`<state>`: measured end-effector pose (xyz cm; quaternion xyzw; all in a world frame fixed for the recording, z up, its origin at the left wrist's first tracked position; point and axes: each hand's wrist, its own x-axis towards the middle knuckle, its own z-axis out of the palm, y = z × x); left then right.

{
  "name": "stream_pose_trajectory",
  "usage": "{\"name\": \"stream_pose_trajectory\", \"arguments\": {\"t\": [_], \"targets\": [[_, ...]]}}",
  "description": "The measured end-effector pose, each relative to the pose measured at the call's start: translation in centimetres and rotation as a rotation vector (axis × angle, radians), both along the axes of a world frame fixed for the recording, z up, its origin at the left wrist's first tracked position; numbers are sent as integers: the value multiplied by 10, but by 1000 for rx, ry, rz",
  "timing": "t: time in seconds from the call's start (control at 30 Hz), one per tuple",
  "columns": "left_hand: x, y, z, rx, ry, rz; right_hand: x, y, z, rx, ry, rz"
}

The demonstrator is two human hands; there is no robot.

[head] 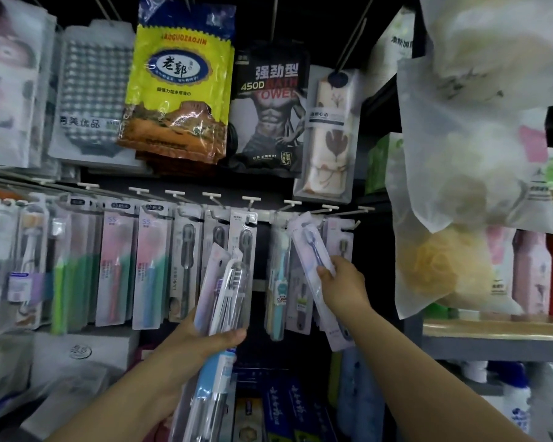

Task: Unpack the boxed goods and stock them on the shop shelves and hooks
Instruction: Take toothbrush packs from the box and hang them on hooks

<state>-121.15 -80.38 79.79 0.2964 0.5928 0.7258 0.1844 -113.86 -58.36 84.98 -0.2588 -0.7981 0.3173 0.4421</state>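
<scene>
Several toothbrush packs (pixel 219 301) are gripped by the curled left hand (pixel 192 341); one tilted toothbrush pack (pixel 313 250) is pinched by the right hand (pixel 342 287) at a hook (pixel 292 205).

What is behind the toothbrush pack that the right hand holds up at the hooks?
Behind the tilted toothbrush pack in the right hand hang other toothbrush packs on the hook rail. The hook it goes to is covered.
</scene>
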Motion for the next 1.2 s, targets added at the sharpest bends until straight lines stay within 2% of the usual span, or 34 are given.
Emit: {"name": "stream_pose_trajectory", "arguments": {"t": [0.43, 0.67, 0.73, 0.8, 0.83, 0.9, 1.0, 1.1, 1.2], "targets": [[-1, -18, -6, -31, 23, -2, -24, 7, -12, -279, 136, -31], [5, -23, -1, 3, 21, -12, -35, 20, -32, -382, 23, -57], [5, -22, -4, 34, 31, -11, -32, 15, -41, -352, -26, -101], [-1, -20, -10, 9, 27, -25, -25, 2, -51, -230, -13, -156], [-4, -17, -13, -6, 23, -21, -21, -9, -54, -171, 34, -125], [-7, -13, -18, -13, 43, -21, -12, -37, -56, -129, 101, 71], [-8, -4, -24, 5, 96, -87, 0, -78, -57, -144, -2, 378], [0, 5, -27, 2, 153, -140, 6, -100, -59, -189, -113, 513], [4, 7, -32, -24, 193, -188, 12, -106, -60, -262, -109, 570]]}}
